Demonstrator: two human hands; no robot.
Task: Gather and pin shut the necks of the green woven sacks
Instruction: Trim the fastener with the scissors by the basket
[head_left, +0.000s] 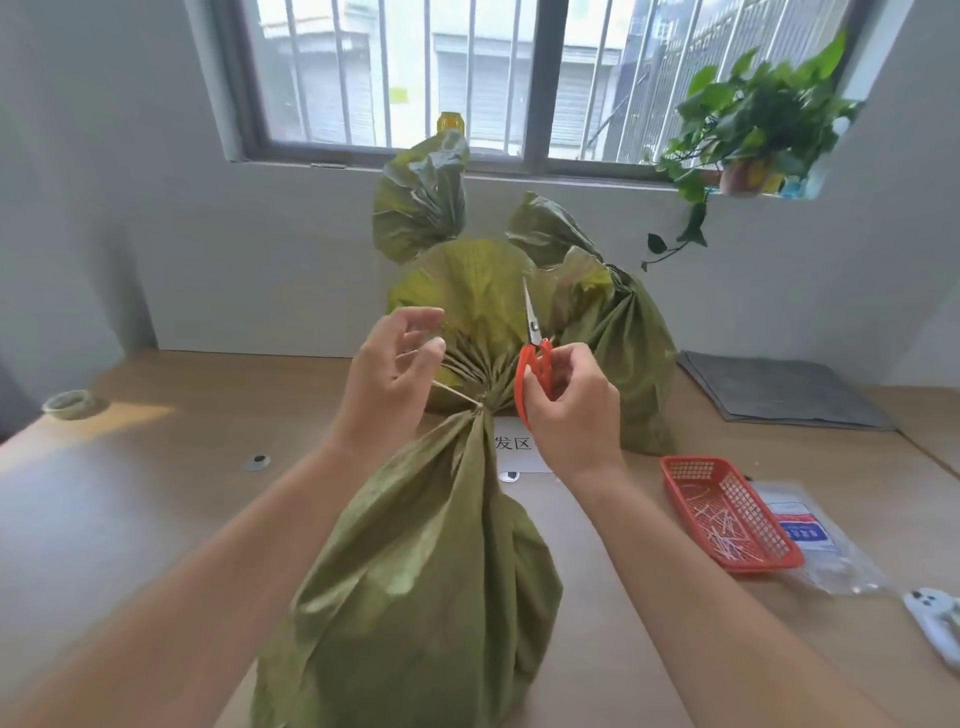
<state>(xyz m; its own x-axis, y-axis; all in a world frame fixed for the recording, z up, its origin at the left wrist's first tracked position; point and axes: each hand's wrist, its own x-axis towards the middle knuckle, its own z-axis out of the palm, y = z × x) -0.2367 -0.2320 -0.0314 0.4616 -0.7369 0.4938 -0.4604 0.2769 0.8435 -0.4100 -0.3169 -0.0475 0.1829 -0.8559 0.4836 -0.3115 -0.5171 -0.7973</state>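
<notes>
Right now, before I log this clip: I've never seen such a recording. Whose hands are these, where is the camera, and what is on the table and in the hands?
There is no machine here. A person wears one camera on the head, and it looks down at their own two bare hands. The left hand pinches a thin pale tie that runs to the gathered neck of the near green sack. The right hand grips orange-handled scissors, blades pointing up. The sack stands on a wooden table. Behind it stand a second sack and a third sack. To the right lie a red basket of thin pale sticks, a plastic bag and grey mats.
</notes>
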